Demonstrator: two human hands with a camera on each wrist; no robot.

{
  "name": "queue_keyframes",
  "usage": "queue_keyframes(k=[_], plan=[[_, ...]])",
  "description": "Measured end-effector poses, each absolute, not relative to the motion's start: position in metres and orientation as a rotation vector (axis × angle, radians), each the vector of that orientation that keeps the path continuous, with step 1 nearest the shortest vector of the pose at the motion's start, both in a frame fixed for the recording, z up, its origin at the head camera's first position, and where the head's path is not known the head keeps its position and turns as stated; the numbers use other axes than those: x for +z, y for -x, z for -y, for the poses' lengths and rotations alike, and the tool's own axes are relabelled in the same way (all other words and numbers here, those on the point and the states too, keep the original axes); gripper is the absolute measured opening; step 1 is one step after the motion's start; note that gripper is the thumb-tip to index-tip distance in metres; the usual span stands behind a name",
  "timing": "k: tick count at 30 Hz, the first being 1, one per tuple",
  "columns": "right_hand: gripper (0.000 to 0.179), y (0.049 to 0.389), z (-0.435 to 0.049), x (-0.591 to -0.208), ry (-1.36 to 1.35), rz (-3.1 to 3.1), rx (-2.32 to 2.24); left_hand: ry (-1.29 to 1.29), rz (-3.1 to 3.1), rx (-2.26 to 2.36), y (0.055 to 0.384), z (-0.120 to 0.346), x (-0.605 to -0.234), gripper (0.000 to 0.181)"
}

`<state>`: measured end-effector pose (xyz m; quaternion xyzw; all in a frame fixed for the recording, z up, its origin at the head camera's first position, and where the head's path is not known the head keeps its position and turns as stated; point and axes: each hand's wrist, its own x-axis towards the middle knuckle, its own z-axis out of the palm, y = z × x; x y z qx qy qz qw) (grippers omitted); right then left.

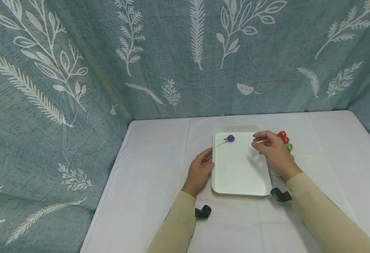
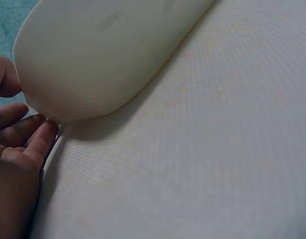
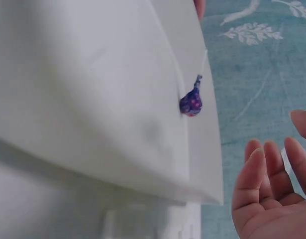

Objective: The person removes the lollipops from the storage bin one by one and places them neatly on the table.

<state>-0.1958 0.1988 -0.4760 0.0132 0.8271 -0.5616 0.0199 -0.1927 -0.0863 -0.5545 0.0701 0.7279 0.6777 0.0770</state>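
A purple-wrapped lollipop [image 1: 231, 138] lies near the far end of a white rectangular tray [image 1: 240, 168]. Its stick points left in the head view; the right wrist view shows the dark wrapper [image 3: 191, 103] with pink spots. My left hand [image 1: 200, 172] grips the tray's left side, thumb and fingers at the rim. Over the tray's right edge hovers my right hand [image 1: 274, 151], fingers loosely bent and holding nothing. Several red and green lollipops [image 1: 285, 139] lie just beyond the tray's right side, partly hidden behind the right hand.
The tray sits on a table with a white cloth [image 1: 159, 158]. A blue-green curtain with white leaf prints [image 1: 178, 52] hangs behind the table and along its left side. A thin white stick [image 1: 274, 174] shows beneath the right wrist.
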Motion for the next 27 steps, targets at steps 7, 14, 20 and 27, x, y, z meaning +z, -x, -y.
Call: queue_keyframes(k=[7,14,20,27], plan=[[0.044,0.202,-0.191,-0.467,-0.056,-2.522,-1.768,-0.21,-2.16,2.048,0.192,0.087,-0.555,0.054],[0.041,0.212,-0.185,-0.473,-0.049,-2.525,-1.739,-0.203,-2.148,2.056,0.192,0.086,-0.555,0.055],[0.041,0.22,-0.181,-0.479,-0.05,-2.539,-1.718,-0.223,-2.141,2.065,0.193,0.087,-0.556,0.055],[0.042,0.229,-0.174,-0.485,-0.046,-2.494,-1.735,-0.233,-2.145,2.067,0.193,0.087,-0.557,0.054]])
